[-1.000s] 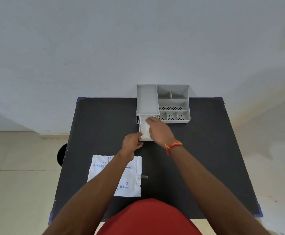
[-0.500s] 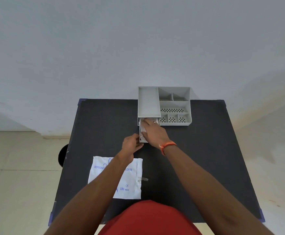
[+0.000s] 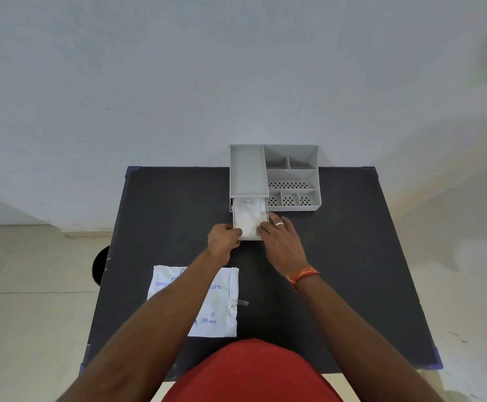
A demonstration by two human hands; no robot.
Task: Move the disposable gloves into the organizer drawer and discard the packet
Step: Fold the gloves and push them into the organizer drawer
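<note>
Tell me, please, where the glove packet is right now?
In the head view, the packet lies flat on the black table near its front-left, partly under the left forearm, well short of the open drawer.

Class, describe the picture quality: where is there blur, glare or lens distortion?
Head view: wide-angle distortion makes the table taper toward the far end; the gloves in the drawer look washed out, without detail; the right hand is slightly blurred; lighting is soft, shadows faint.
</note>
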